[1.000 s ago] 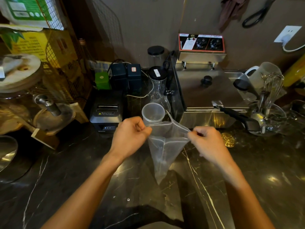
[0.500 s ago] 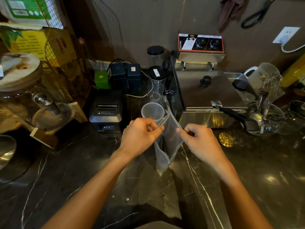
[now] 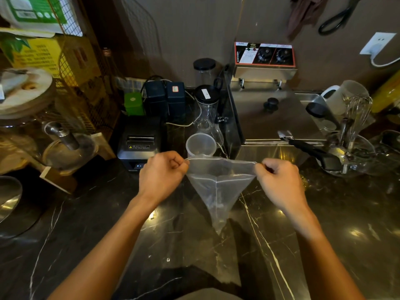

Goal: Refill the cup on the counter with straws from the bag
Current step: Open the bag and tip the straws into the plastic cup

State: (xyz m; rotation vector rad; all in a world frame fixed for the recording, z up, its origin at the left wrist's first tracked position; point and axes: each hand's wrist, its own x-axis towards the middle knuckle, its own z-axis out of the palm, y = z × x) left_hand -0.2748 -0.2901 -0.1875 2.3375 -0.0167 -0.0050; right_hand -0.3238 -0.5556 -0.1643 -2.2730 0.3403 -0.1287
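Note:
A clear plastic bag [image 3: 218, 189] hangs above the dark marble counter [image 3: 324, 234], stretched wide at its top edge and tapering to a point below. My left hand [image 3: 162, 174] pinches the bag's left top corner. My right hand [image 3: 279, 180] pinches the right top corner. I see no straws inside the bag. A translucent plastic cup [image 3: 201, 145] stands upright on the counter just behind the bag's top edge, and it looks empty.
A black receipt printer [image 3: 139, 146] sits left of the cup. A glass carafe [image 3: 207, 118] and a steel fryer [image 3: 275, 122] stand behind and to the right. A bowl with a whisk and utensils [image 3: 350, 152] is at far right. A glass dispenser [image 3: 43, 135] is at left.
My hands came together half a second ago, folding the bag narrow, and have now pulled apart again, stretching the bag's top edge wide.

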